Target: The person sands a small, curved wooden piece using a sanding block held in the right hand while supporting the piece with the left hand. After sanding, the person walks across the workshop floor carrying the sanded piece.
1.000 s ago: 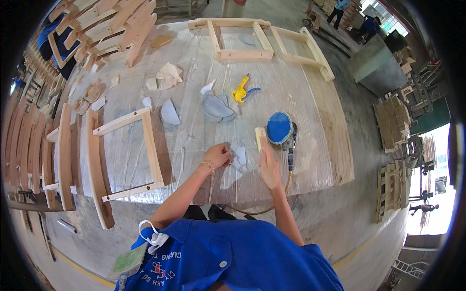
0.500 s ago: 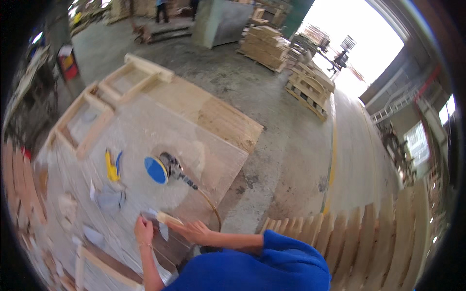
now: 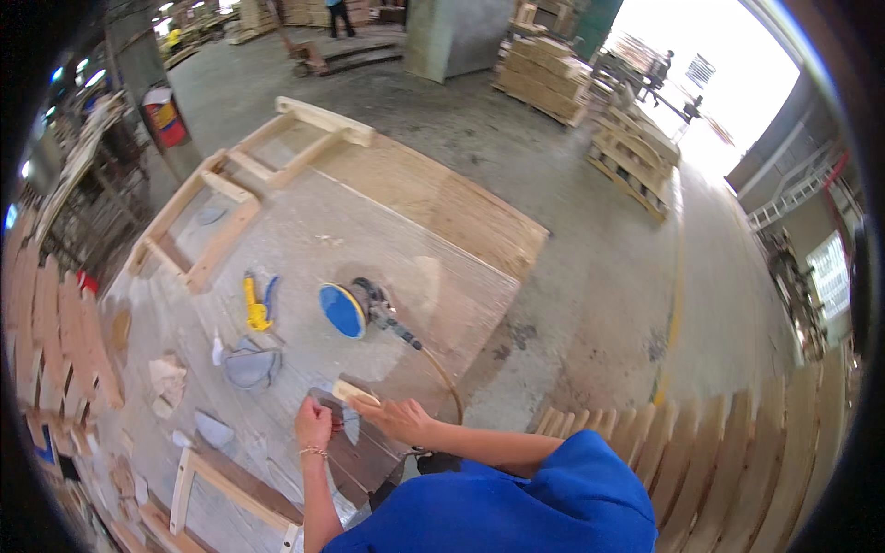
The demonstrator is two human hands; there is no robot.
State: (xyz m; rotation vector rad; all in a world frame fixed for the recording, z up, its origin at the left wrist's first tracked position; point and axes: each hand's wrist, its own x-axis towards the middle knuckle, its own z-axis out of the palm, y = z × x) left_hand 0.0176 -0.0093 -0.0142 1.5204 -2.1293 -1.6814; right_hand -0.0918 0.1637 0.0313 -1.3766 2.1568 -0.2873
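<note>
My right hand is closed round a short pale wooden piece, its far end pointing away to the left. Close beside it, the fingers of my left hand are pinched together near a thin greyish sheet or blade whose kind I cannot make out; what they grip is mostly hidden. Both hands are over the near edge of the plastic-covered worktable. Beyond them lies a disc sander with a blue round pad, tipped on its side, its hose curving toward me.
Left of the sander lie a yellow-and-blue hand tool, a grey cloth-like pad and a small white bottle. Wooden frames rest at the table's far left; another wooden frame is near. Slats stand at right.
The whole view has shifted, so the table and tools appear farther right. My hands stay close together, and the wooden piece is still in my right hand.
</note>
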